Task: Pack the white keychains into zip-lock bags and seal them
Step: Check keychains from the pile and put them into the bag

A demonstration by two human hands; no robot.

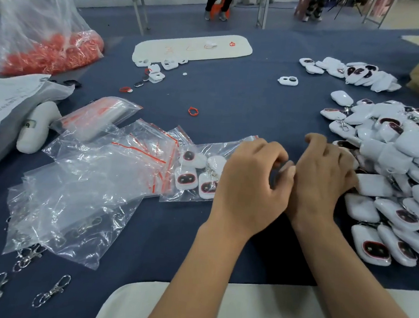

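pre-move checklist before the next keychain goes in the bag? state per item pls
1. Bag in reach, holds keychains: ok.
2. Bag mouth open: cannot tell, left hand covers it.
3. Keychain pile within reach of right hand: ok.
4. Right hand holds a keychain: cannot tell, fingers curl down at the pile's edge.
5. Spare zip-lock bags on hand: ok.
6. Count in bag: cannot tell, partly hidden.

Two hands meet mid-tabletop beside a heap of white keychains

The left hand (249, 184) curls over a zip-lock bag (197, 173) holding four keychains; the right hand (324, 178) rests against the keychain pile (397, 173) along the right edge.
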